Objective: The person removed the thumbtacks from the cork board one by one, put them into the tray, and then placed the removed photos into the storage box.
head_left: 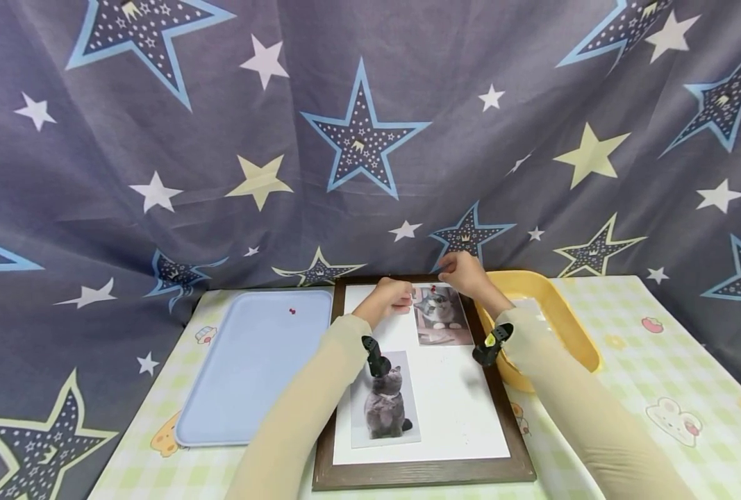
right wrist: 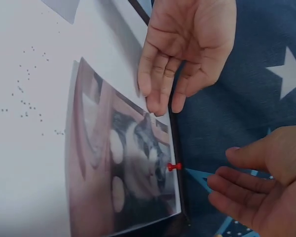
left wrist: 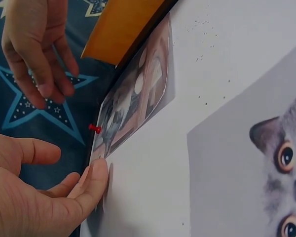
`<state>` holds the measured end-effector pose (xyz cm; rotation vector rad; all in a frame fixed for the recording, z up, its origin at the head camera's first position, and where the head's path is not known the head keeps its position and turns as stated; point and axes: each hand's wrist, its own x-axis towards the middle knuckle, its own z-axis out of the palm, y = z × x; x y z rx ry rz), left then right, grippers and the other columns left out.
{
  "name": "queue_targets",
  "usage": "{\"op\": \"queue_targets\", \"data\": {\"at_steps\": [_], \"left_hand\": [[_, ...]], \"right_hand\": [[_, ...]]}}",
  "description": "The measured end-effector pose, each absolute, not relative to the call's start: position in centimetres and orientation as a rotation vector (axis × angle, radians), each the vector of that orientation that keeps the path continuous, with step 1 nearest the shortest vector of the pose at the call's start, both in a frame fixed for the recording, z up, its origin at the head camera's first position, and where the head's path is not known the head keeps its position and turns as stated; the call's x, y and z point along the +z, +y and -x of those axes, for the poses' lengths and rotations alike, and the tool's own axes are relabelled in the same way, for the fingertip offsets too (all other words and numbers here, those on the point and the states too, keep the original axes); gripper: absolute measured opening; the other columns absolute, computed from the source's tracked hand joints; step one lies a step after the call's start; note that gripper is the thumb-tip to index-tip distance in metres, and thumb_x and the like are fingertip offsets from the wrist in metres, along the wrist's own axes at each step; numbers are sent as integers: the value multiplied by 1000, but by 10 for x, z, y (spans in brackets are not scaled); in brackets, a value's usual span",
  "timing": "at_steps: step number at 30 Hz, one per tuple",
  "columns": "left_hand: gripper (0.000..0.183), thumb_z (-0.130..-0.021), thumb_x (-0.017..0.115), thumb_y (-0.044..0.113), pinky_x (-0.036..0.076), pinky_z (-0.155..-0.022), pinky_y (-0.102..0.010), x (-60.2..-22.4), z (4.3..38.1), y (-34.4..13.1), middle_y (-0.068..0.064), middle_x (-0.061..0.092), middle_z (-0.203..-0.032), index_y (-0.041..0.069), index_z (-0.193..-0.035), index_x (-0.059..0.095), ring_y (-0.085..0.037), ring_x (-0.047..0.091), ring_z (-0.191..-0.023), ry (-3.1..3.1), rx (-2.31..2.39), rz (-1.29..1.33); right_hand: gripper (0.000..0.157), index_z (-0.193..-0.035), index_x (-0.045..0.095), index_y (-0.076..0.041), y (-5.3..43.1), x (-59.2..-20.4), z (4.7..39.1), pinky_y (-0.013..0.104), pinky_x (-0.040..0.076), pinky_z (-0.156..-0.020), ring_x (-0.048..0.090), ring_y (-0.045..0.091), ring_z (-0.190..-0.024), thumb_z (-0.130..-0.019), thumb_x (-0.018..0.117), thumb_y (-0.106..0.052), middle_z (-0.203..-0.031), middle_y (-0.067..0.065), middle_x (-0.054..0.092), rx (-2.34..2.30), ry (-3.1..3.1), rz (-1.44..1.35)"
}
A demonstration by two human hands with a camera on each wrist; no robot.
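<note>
A framed white board [head_left: 451, 403] lies on the table with two cat photos on it. The grey-and-white cat photo [head_left: 443, 328] is at the upper right, a red push pin [right wrist: 174, 167] standing at its top edge; its opposite end curls off the board. My left hand [head_left: 390, 298] has its fingertips right at this photo's upper left corner, fingers loosely bent and holding nothing. Beyond the frame's top edge, near the pin, hovers my right hand [head_left: 468, 276], fingers relaxed and thumb apart. The grey cat photo [head_left: 384, 417] lies at the lower left of the board.
Left of the board lies a pale blue tray [head_left: 251, 375] bearing a red push pin [head_left: 292, 312]. A yellow basin [head_left: 576, 333] stands against the right side, with something whitish inside. A star-patterned curtain [head_left: 357, 229] hangs directly behind the table.
</note>
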<state>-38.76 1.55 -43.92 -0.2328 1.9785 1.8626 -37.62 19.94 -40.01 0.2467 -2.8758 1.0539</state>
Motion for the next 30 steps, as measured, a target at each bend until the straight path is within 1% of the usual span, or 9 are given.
{"op": "queue_targets", "data": {"at_steps": [5, 11, 14, 18, 22, 25, 28, 29, 30], "left_hand": [[43, -92, 56, 3, 55, -105, -42, -440, 388, 15, -23, 60, -128, -9, -134, 52, -28, 62, -106, 1953, 1886, 255], [41, -93, 56, 3, 55, -105, -41, -442, 389, 17, -19, 61, -118, -9, -133, 54, -25, 61, -99, 1954, 1886, 259], [42, -95, 56, 4, 54, -106, -42, -443, 390, 17, -19, 60, -120, -9, -135, 53, -25, 60, -101, 1941, 1881, 258], [44, -96, 55, 4, 54, -107, -42, -441, 390, 17, -21, 57, -127, -8, -138, 50, -29, 61, -112, 1931, 1862, 256], [43, -95, 56, 4, 55, -105, -41, -439, 390, 17, -22, 57, -134, -6, -136, 51, -32, 61, -119, 1937, 1844, 254], [38, -94, 55, 4, 55, -104, -40, -438, 391, 17, -22, 58, -133, -5, -131, 54, -30, 63, -113, 1957, 1832, 246], [32, -91, 55, 3, 56, -102, -41, -441, 393, 18, -19, 63, -123, -5, -122, 59, -26, 62, -102, 2015, 1798, 173], [28, -89, 57, 5, 59, -95, -39, -445, 398, 18, -14, 66, -115, -1, -115, 65, -22, 63, -96, 2043, 1781, 101], [28, -90, 57, 5, 59, -95, -40, -445, 397, 19, -16, 67, -114, -2, -115, 67, -23, 64, -98, 2083, 1746, 46]], "right_hand": [[31, -123, 66, 8, 197, -408, 380, 41, 60, -85, 69, 36, -102, -94, 66, -3, -111, 26, 72, 1052, -2904, -235], [28, -118, 69, 8, 196, -416, 384, 36, 59, -78, 70, 34, -97, -92, 69, -1, -106, 24, 73, 1022, -2909, -220], [28, -117, 70, 8, 196, -420, 386, 34, 59, -76, 71, 33, -96, -91, 69, 0, -105, 23, 74, 1021, -2925, -185], [28, -116, 71, 8, 196, -424, 389, 33, 59, -76, 71, 33, -98, -89, 69, 1, -107, 24, 74, 1027, -2936, -151], [28, -115, 70, 8, 195, -427, 392, 28, 58, -69, 72, 31, -93, -88, 68, 2, -108, 25, 74, 1053, -2949, -137], [28, -115, 70, 8, 195, -428, 394, 25, 56, -63, 71, 27, -84, -88, 67, 3, -108, 26, 74, 1076, -2963, -126], [26, -113, 71, 8, 194, -429, 395, 23, 55, -59, 69, 20, -75, -88, 68, 2, -105, 25, 74, 1077, -2967, -123], [25, -113, 71, 9, 194, -429, 395, 22, 55, -58, 68, 18, -73, -88, 68, 2, -104, 25, 74, 1075, -2969, -121], [25, -112, 71, 9, 193, -429, 395, 22, 55, -57, 67, 17, -72, -88, 68, 2, -103, 25, 75, 1069, -2971, -121]]}}
